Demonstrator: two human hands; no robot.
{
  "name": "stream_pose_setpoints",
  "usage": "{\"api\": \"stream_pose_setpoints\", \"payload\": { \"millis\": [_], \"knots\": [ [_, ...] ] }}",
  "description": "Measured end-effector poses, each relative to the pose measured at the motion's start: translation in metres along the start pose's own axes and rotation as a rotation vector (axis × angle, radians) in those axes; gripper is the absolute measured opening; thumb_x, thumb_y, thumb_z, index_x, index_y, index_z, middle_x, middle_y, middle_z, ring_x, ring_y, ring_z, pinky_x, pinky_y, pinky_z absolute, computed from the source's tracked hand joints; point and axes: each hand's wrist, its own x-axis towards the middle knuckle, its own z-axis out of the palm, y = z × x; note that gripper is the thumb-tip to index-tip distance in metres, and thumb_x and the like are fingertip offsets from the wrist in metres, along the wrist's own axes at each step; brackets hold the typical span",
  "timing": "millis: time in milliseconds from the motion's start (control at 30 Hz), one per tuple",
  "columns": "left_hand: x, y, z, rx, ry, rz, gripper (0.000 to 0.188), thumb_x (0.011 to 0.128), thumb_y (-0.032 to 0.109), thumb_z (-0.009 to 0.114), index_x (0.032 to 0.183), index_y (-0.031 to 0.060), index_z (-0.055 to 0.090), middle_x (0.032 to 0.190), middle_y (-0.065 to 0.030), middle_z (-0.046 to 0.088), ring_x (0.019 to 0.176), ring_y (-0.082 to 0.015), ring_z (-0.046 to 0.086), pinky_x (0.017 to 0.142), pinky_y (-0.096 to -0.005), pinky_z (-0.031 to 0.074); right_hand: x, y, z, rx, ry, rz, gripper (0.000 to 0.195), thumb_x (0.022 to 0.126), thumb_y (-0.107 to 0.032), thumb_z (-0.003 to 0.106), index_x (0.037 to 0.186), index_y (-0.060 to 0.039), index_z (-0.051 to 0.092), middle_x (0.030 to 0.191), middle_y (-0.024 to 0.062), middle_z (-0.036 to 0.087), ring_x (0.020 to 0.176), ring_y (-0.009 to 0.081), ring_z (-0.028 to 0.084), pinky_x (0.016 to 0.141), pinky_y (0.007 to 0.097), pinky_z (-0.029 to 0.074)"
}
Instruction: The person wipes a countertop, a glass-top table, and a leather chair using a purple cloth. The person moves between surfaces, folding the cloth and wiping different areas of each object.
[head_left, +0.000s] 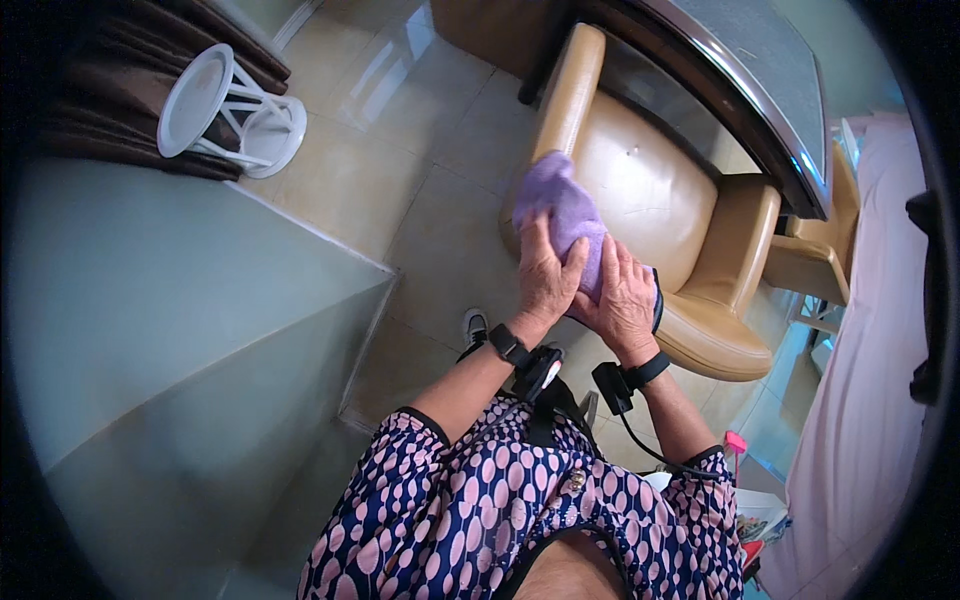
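A crumpled purple cloth (574, 214) lies over the near edge of a tan leather armchair (634, 176). My left hand (551, 274) grips the cloth near its middle, fingers pointing towards the chair's left armrest (576, 86). Close beside it, my right hand (626, 300) holds the cloth's lower part, where a dark edging shows at the side. The two thumbs point towards each other over the cloth. Part of the chair's near edge is hidden under the cloth and my hands. Small marks and creases show on the seat.
A table (750, 82) with a shiny metal edge stands against the chair's far side. Another tan chair (814, 262) is to the right, by a pale pink drape (862, 337). A white round stand (274, 139) lies near a brown curtain (142, 82). A low wall (187, 300) fills the left.
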Motion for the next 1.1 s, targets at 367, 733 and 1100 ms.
{"api": "stream_pose_setpoints", "payload": {
  "millis": [367,733,1100],
  "knots": [
    [0.057,0.006,-0.006,0.090,-0.345,-0.184,0.040,0.085,0.033,0.051,0.104,-0.0005,0.062,0.098,-0.0238,0.064,0.089,-0.0354,0.063,0.079,-0.0410,0.048,0.032,0.007,0.005,0.146,-0.119,0.019,0.089,0.078,-0.065,0.053,0.132,0.0030,0.037,0.115,0.0215,0.054,0.105,0.0356,0.053,0.088,0.0435,0.041],
    [0.066,-0.082,-0.014,-0.372,-0.222,-0.346,0.052,0.088,0.044,0.050,0.093,-0.0065,0.063,0.086,-0.0152,0.066,0.079,-0.0207,0.061,0.071,-0.0351,0.047,0.063,-0.028,0.012,0.240,-0.166,-0.072,0.079,0.078,-0.059,0.055,0.126,0.0027,0.043,0.116,0.0236,0.053,0.104,0.0379,0.054,0.086,0.0451,0.045],
    [-0.031,0.002,-0.037,0.503,-0.095,0.361,0.050,0.086,0.022,0.055,0.130,0.0013,0.047,0.140,-0.0212,0.033,0.133,-0.0453,0.022,0.108,-0.0524,0.021,-0.026,0.006,0.004,0.123,0.032,-0.156,0.074,0.071,-0.041,0.068,0.129,-0.0027,0.042,0.123,0.0207,0.049,0.109,0.0331,0.051,0.085,0.0480,0.042]
  ]
}}
